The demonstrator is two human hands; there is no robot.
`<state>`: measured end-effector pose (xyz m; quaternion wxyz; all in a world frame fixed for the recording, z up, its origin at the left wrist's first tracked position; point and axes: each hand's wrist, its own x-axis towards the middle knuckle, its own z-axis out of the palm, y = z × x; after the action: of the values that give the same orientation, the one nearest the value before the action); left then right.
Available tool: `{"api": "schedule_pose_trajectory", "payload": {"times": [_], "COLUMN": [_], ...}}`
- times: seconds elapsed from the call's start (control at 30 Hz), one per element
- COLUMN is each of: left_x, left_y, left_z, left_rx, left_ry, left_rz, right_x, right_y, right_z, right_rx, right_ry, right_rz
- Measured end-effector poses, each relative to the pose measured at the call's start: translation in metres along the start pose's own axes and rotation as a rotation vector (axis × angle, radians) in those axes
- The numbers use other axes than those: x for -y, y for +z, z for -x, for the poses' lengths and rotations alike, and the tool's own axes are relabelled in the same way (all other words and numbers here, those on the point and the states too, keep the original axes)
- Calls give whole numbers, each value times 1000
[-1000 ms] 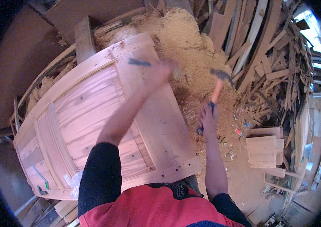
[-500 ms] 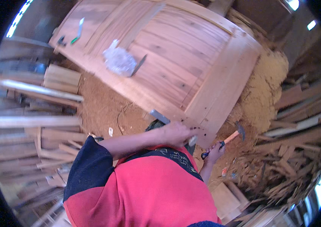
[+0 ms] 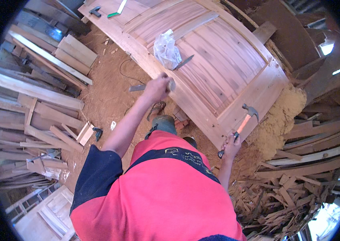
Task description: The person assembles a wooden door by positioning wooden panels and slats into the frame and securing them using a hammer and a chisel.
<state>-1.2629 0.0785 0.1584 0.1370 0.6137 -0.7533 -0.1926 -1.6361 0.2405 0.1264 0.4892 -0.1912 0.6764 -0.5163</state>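
My left hand [image 3: 156, 88] is closed around a chisel, its grey flat blade [image 3: 137, 87] pointing left and its round handle end [image 3: 172, 85] showing on the right. It is above the near long edge of a panelled wooden door [image 3: 234, 116], beside a clear plastic bag [image 3: 166, 50]. My right hand [image 3: 231, 145] grips a claw hammer [image 3: 243, 125] by its dark lower handle. The hammer's orange shaft and metal head point up and away, over the door's near right corner. A dark pointed blade [image 3: 184, 62] lies on the door next to the bag.
At the door's far left lie another hammer [image 3: 95, 11] and a green-handled square [image 3: 115, 12]. Stacked boards [image 3: 37, 90] line the left. A sawdust heap [image 3: 282, 108] rises on the right, with piled wood offcuts [image 3: 286, 197] nearer. A black handle [image 3: 97, 133] rests on the left floor.
My left hand has moved left and away from me with the chisel, off the door's near corner. The hammer in my right hand has risen slightly and points further up. The view has shifted.
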Motion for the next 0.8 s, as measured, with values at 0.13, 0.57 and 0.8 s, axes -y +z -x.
{"api": "schedule_pose_trajectory", "payload": {"times": [0.13,0.57,0.8], "left_x": [107,96,-9], "left_y": [-4,-7,-54], "left_z": [-92,-244,-223], "left_rx": [-118,287,204], "left_ry": [-78,109,410], "left_rz": [63,230,181], "right_x": [-30,-68,-77], "right_y": [58,240,275], "right_z": [22,103,117], "right_rx": [-35,-314,-404], "right_ry": [55,201,168], "right_rz": [7,-228,-245]}}
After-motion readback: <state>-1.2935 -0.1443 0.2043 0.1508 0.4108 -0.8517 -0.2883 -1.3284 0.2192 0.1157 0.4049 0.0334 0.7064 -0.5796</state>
